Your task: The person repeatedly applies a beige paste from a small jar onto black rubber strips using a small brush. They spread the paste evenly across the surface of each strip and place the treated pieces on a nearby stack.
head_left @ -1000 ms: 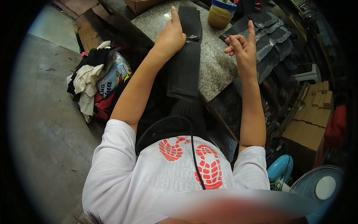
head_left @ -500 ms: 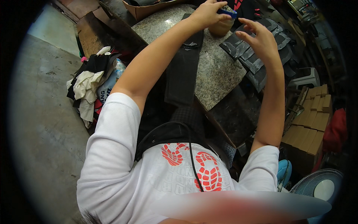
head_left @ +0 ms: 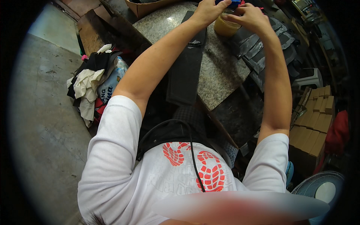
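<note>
Concrete floor (head_left: 48, 105) spreads at far left, beside heaped cloths (head_left: 88, 86). Dark strips (head_left: 183, 80) overhang the speckled tabletop (head_left: 221, 75) at its near edge. Left hand (head_left: 209, 13) pinches a blue lid (head_left: 233, 4) by an amber jar (head_left: 226, 28); right hand (head_left: 255, 18) curls at the jar's mouth, grip unclear; smeared dark pieces (head_left: 255, 50) crowd its right.

The near tabletop (head_left: 221, 84) offers room; the jar (head_left: 225, 29) obstructs beyond.

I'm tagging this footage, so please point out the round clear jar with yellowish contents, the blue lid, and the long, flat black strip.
Round clear jar with yellowish contents (head_left: 225, 28): head view, on its side wall.
Blue lid (head_left: 233, 4): head view, on its visible part.
Long, flat black strip (head_left: 185, 72): head view, near the middle of its upper face.
</note>
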A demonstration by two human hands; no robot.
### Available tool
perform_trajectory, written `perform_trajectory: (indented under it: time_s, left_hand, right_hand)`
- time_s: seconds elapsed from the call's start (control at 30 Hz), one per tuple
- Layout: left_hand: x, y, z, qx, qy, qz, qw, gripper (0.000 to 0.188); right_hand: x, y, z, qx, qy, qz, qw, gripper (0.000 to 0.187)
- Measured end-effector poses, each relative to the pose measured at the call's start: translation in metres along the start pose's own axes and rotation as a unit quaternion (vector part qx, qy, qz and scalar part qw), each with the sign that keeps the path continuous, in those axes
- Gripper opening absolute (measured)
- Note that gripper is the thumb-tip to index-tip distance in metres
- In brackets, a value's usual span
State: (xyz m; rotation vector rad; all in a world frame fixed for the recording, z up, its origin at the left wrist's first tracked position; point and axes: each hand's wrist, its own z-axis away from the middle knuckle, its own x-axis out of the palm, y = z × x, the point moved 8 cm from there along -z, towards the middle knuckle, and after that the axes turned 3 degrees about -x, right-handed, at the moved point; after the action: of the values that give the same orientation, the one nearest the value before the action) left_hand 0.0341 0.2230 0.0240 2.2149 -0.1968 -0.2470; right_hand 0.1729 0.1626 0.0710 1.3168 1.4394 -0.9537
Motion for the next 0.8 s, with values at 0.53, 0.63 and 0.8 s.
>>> perform_trajectory:
  time_s: [0.53,0.63,0.8]
  left_hand:
    - [0.028,0.005,0.023,0.015,-0.129,-0.174,0.976,0.087]
    - [0.003,0.019,0.010,0.007,-0.008,-0.076,0.997,0.085]
    - [-0.082,0.042,-0.010,0.029,0.085,-0.132,0.987,0.081]
  right_hand:
    - [-0.154,-0.024,0.144,-0.092,0.291,-0.304,0.902,0.024]
    - [-0.129,-0.033,0.144,-0.107,0.305,-0.396,0.859,0.033]
    - [-0.035,-0.072,0.146,-0.006,0.120,-0.504,0.856,0.064]
